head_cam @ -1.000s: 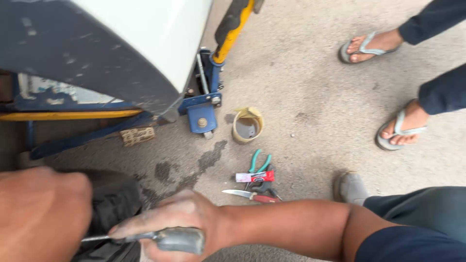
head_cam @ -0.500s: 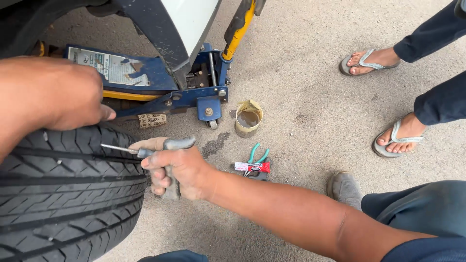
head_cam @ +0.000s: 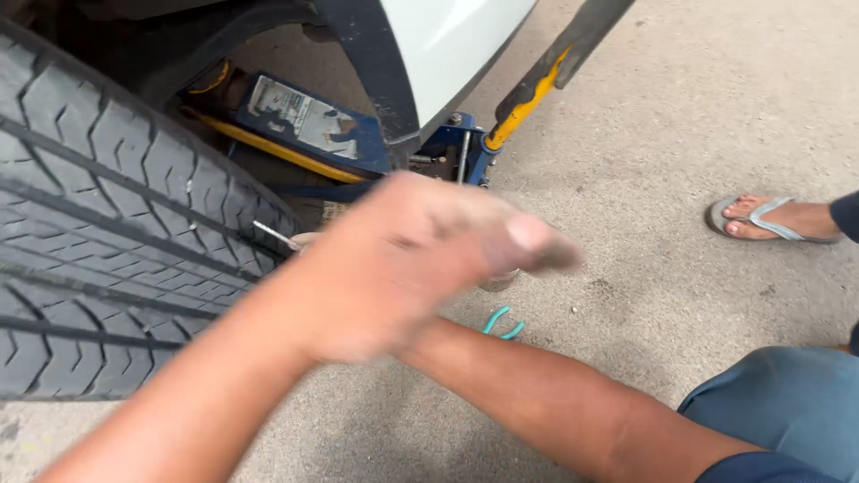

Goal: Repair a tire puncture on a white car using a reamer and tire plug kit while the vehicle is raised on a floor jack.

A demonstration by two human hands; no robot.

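The left hand (head_cam: 420, 259) fills the middle of the view, blurred, its fingers (head_cam: 528, 243) curled loosely inward with the thumb stretched toward the right; nothing shows inside them, and whether they close on anything I cannot tell. Behind it, the right hand is almost wholly hidden: only the right forearm (head_cam: 555, 402) shows, reaching in from the lower right and passing under the left hand toward the tyre, so the state of its fingers cannot be told.

Just left of the left hand, a thin metal tool shaft (head_cam: 271, 234) sticks out, its tip against the tread of the black tyre (head_cam: 107, 241) that takes up the left side. The handle end is covered by the hand.

Below the left hand, green plier handles (head_cam: 503, 322) lie on the concrete floor (head_cam: 680, 134), partly covered by the forearm. Behind the tyre sits a blue floor jack (head_cam: 313, 121) with a yellow-and-grey handle (head_cam: 546, 72) rising to the upper right, under the white car body (head_cam: 456, 45). At the right edge, another person's foot in a grey flip-flop (head_cam: 765, 219) stands well apart.
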